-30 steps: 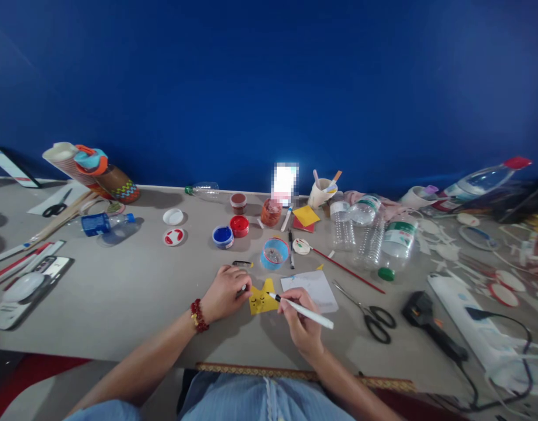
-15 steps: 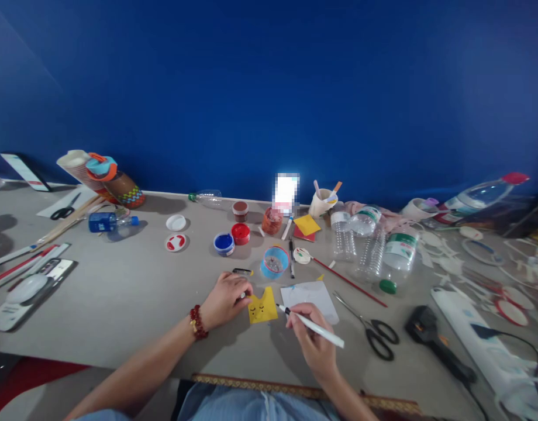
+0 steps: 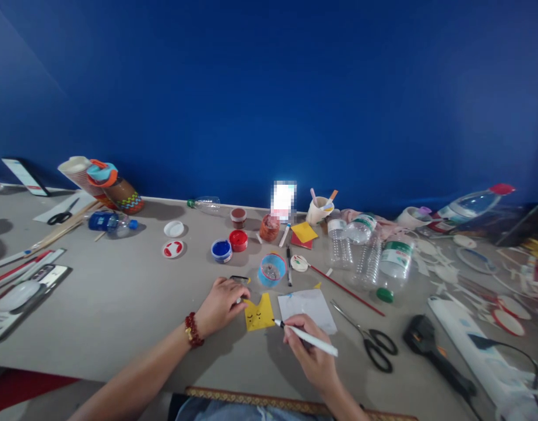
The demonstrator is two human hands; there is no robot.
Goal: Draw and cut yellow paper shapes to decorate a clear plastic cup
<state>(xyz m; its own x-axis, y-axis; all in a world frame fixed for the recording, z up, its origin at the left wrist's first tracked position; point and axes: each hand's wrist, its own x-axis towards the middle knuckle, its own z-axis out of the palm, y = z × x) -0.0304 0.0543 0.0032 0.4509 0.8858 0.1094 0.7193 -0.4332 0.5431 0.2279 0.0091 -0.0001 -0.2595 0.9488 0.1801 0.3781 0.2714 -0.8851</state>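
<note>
My right hand [image 3: 310,351] is closed around a white marker [image 3: 316,341], gripped like a pen. Its black tip is beside the right edge of a small yellow paper piece [image 3: 264,319]. Drawn on this paper are a few black marks like closed eyes; its top edge has a curved notch and points. My left hand [image 3: 223,301], with a red bead bracelet, rests at the paper's left side. Its curled fingers pinch a small white piece [image 3: 239,300] that looks like a marker cap. A white paper sheet [image 3: 306,309] lies just beyond my right hand.
Black-handled scissors [image 3: 376,348] and a glue gun [image 3: 435,351] lie right. Ahead are a blue cup [image 3: 271,269], a blue paint pot [image 3: 221,251], a red paint pot [image 3: 238,240] and a red-handled brush [image 3: 345,287]. Clear plastic bottles [image 3: 396,260] and a power strip [image 3: 475,345] are farther right.
The whole view has shifted slightly, with the table lower in the picture. The marker tip has come a little closer to the yellow paper's right edge. Both grips look the same.
</note>
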